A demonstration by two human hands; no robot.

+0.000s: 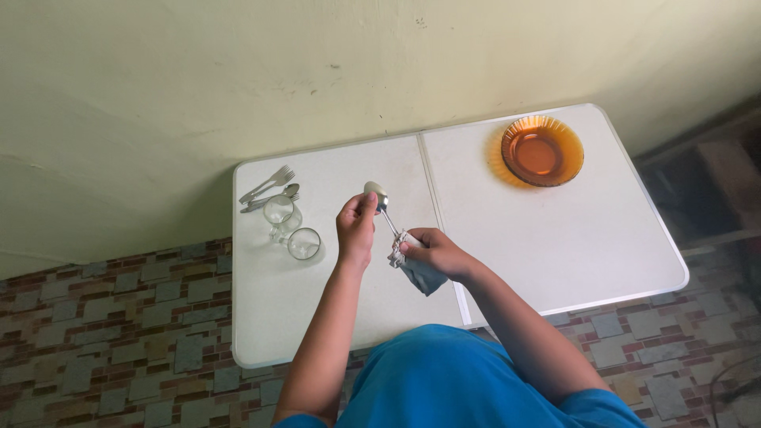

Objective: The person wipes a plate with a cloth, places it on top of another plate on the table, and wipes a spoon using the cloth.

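Note:
My left hand (356, 228) pinches the bowl end of a metal spoon (376, 193) above a white folding table (333, 317). My right hand (434, 252) grips a grey-blue cloth (420, 274) wrapped around the spoon's handle. The spoon slants from upper left down to the cloth. Both hands are over the table's middle, near its centre seam.
Two clear glasses (279, 211) (304, 242) stand at the table's left, with a fork (269, 183) and other cutlery (273, 198) behind them. An amber glass plate (542, 150) sits at the far right. A pale wall runs behind; patterned tile floor (119, 333) surrounds the table.

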